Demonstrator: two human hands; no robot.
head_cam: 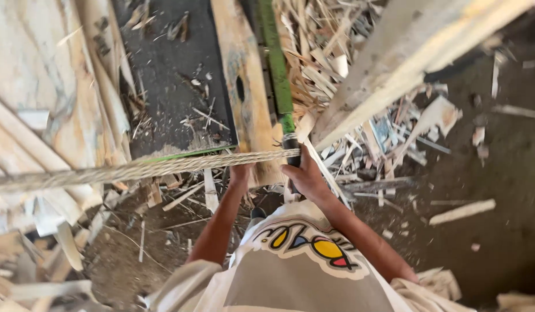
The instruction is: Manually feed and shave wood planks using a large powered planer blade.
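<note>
Two bare hands work close together at the middle of the head view. The right hand [306,173] is closed around the dark grip of a tool [290,144] whose green shaft [277,63] runs up and away toward the top of the frame. The left hand [241,172] reaches forward just beside it, fingers curled at the near end of a plank [244,86]; whether it grips the plank or only presses on it cannot be told, since the fingers are partly hidden.

A stack of thin wood strips [134,169] lies edge-on across the frame, from the left border to the tool's grip, passing just above both hands and meeting the right hand's fingers. The plank stands lengthwise beside the green shaft, with a dark oval hole in it. Left of the plank lies a dark mat [169,81] strewn with chips.

Pale veneer sheets [42,86] cover the left side. A heap of splinters and offcuts [331,52] piles up behind the tool, and a blurred pale board [406,52] crosses the upper right. Loose scraps dot the dirt floor [510,190]. The person's light shirt [296,260], with a coloured print, fills the bottom.
</note>
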